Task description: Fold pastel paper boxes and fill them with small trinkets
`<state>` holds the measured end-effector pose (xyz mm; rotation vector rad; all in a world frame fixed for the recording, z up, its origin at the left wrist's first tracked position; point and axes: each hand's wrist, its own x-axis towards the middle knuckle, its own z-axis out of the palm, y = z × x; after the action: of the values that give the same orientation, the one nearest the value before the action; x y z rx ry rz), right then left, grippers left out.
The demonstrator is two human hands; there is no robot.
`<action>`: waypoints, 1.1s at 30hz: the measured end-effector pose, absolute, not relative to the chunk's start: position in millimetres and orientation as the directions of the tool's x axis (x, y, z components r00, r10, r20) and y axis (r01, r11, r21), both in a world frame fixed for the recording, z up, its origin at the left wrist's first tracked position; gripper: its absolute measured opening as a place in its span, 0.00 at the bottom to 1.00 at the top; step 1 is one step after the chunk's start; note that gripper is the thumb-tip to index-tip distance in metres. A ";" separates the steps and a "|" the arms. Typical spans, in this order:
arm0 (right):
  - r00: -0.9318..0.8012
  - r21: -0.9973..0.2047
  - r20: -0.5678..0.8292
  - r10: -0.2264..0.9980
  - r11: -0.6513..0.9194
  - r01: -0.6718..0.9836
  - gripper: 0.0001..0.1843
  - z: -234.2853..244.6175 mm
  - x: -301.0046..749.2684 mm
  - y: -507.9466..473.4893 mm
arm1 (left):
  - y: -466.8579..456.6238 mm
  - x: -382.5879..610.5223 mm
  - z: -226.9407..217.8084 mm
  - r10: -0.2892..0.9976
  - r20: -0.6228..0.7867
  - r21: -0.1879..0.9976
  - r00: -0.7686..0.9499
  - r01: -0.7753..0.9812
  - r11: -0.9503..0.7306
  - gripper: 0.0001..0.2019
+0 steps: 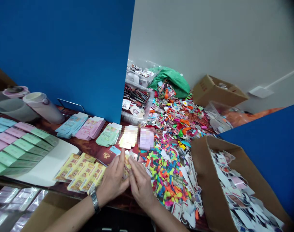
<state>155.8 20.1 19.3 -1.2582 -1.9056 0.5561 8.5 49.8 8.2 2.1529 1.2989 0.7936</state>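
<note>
My left hand (113, 180), with a metal watch at the wrist, and my right hand (139, 182) meet at the table's front edge. Their fingertips are pinched together around a small pale item (126, 158) that is too small to name. Just left of my hands lies a row of yellow printed packets (81, 172). Beyond my fingers lie a dark red booklet (105, 156), a yellow card stack (128, 138) and a pale purple card stack (146, 139). To the right spreads a heap of small colourful pieces (168, 174).
Pink, blue and green packet stacks (91, 127) lie further back, with green and pink boxes (18, 145) on a white board at left. Two cups (41, 106) stand by the blue partition (64, 51). A cardboard box of printed cutouts (234, 190) sits at right; clear trays (137, 103) and another box (217, 90) are behind.
</note>
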 end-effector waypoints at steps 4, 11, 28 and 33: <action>-0.186 -0.839 0.274 0.943 0.329 0.434 0.28 19.7 157.8 21.9 | 41.0 -1.4 13.6 0.909 0.203 0.684 0.363 0.611 -0.397 0.47; -0.192 -0.871 0.284 0.939 0.337 0.359 0.18 35.0 175.2 28.2 | 40.3 -8.2 14.7 0.909 0.224 0.693 0.352 0.599 -0.403 0.47; -0.302 -0.759 0.113 0.947 0.278 0.589 0.24 -24.7 124.5 7.1 | 5.8 -58.9 10.7 0.894 0.192 0.241 0.404 0.864 -0.442 0.24; -0.237 -0.848 -0.002 0.972 0.124 0.515 0.27 -31.1 116.0 -9.7 | 33.5 -126.6 8.1 0.931 0.340 0.175 0.130 0.964 -0.199 0.29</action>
<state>116.0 -9.7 -31.1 -1.4360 -1.8260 1.0135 -126.6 33.5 8.1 2.4254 2.0407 0.6135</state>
